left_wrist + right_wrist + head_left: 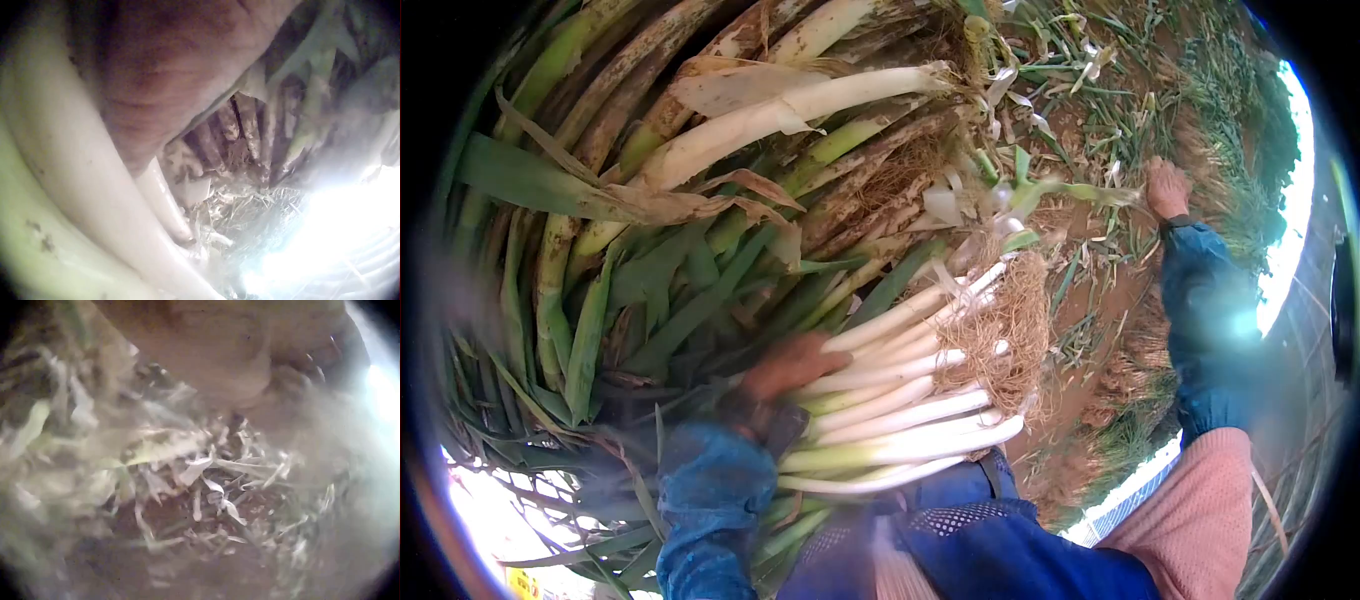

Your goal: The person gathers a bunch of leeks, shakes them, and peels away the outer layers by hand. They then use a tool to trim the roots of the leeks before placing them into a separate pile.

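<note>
In the head view, my left hand (793,368) grips a bunch of peeled green onions (915,415) by their stalks, above the lap. Their shafts are white and glossy, and a tangle of brown roots (997,335) hangs at the right end. Up close in the left wrist view, the hand (181,69) lies against the thick pale stalks (81,156). Out to the far right, my right hand (1168,188) pinches the end of a pale green peeled leaf strip (1090,192). The right wrist view is blurred; the strip (165,447) reaches toward the curled fingers (250,387).
A large heap of unpeeled green onions (680,160), with muddy shafts and dry skins, fills the upper left. Brown soil (1095,290) strewn with peeled scraps (1065,260) lies to the right. Green plants (1235,130) stand at the far right.
</note>
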Motion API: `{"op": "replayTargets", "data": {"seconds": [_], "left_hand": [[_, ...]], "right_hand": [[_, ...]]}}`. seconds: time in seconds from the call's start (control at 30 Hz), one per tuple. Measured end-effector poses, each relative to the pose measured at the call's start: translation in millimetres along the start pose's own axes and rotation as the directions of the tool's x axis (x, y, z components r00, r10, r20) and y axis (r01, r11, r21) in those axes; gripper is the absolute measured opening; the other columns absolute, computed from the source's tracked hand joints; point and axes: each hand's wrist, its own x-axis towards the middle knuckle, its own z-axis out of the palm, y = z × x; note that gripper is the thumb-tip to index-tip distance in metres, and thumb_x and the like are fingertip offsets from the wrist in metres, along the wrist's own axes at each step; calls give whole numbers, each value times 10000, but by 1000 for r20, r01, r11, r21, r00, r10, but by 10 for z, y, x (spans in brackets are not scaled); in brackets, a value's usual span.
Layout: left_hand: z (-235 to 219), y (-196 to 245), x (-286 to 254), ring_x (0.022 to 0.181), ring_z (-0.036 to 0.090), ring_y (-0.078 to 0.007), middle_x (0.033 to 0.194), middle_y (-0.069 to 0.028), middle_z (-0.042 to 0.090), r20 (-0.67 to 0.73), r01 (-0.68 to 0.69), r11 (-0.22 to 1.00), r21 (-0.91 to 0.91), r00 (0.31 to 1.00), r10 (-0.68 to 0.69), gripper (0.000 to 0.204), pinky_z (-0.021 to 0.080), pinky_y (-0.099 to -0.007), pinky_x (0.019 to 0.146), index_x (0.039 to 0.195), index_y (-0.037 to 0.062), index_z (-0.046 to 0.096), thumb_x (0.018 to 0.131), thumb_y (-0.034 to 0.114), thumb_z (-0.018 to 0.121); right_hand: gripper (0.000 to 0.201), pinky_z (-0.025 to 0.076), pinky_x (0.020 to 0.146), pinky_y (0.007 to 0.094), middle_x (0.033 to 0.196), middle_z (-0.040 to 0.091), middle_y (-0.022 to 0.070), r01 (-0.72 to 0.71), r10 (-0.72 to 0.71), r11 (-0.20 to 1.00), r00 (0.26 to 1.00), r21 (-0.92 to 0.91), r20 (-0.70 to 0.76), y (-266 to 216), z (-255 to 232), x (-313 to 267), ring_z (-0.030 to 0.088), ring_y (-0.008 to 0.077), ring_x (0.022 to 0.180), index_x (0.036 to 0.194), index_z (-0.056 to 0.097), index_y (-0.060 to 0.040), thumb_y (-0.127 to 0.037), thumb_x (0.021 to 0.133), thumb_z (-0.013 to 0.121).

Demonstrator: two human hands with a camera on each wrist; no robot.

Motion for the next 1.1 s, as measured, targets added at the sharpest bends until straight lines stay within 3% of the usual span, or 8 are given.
{"op": "replayTargets", "data": {"seconds": [0.1, 0.2, 0.4, 0.5, 0.6, 0.7, 0.9, 1.1], "left_hand": [[20, 43, 0, 906, 588, -302, 989, -214, 614, -15, -10, 999, 34, 1000, 11, 572, 428, -381, 805, 1069, -29, 576, 799, 476, 556], [10, -41, 14, 925, 587, -311, 1008, -212, 610, -24, -13, 997, 72, 1000, 15, 572, 428, -382, 820, 1095, -9, 570, 797, 479, 553], [39, 53, -27, 929, 584, -354, 996, -227, 609, -36, 18, 985, 172, 999, -12, 569, 438, -408, 816, 1109, 28, 571, 787, 497, 550], [77, 24, -16, 919, 584, -370, 995, -232, 606, -39, 25, 983, 183, 999, -18, 574, 445, -417, 805, 1096, 27, 573, 783, 508, 549], [144, -125, 35, 911, 585, -374, 995, -234, 605, -94, -11, 969, 248, 995, 35, 575, 448, -420, 798, 1082, 22, 574, 784, 514, 547], [134, -112, 40, 921, 583, -362, 996, -227, 605, -122, -35, 969, 245, 990, 66, 580, 442, -413, 805, 1081, 26, 572, 782, 523, 543], [52, 0, 64, 973, 565, -343, 1029, -226, 591, -5, 71, 973, 221, 997, -72, 594, 423, -393, 840, 1080, 23, 563, 777, 534, 539], [112, -140, 56, 998, 546, -359, 1069, -237, 570, -97, 7, 990, 144, 995, 7, 595, 419, -394, 856, 1104, -11, 539, 782, 489, 569]], "right_hand": [[536, 466, 782, 419, 1071, 581, 147, 677, -465, 622, 724, 394, -510, -557, -19, -3, 558, 355, 950, 1120, 534, -54, -176, 624, 699], [794, 317, 1024, 429, 1350, 384, 183, 732, -837, 389, 534, 559, -117, -1946, -856, -529, 387, 312, 1234, 1333, 342, -49, -318, 691, 724], [679, 420, 925, 432, 1253, 456, 242, 928, -955, 165, 235, 334, -181, -3066, -826, -1127, 495, 359, 1121, 1338, 325, -42, -247, 756, 610], [613, 440, 889, 428, 1183, 509, 228, 972, -907, 155, 211, 177, -364, -3206, -723, -1212, 546, 365, 1034, 1275, 408, -28, -194, 718, 604], [485, 447, 882, 423, 1148, 539, 193, 927, -987, 100, 137, 361, -80, -3232, -844, -1195, 551, 346, 1018, 1173, 513, -40, -177, 713, 586], [400, 461, 856, 419, 1075, 580, 163, 961, -834, -112, 46, 251, -549, -3391, -462, -1161, 568, 323, 981, 1091, 572, -63, -194, 713, 585], [426, 460, 844, 430, 961, 604, 158, 941, -963, -120, -34, 316, -267, -3360, -616, -1230, 571, 322, 948, 1095, 561, -60, -266, 723, 590], [323, 478, 701, 445, 835, 623, 183, 726, -922, -128, 164, 676, -351, -3280, -453, -1249, 600, 354, 818, 1024, 565, -41, -201, 743, 559]]}}
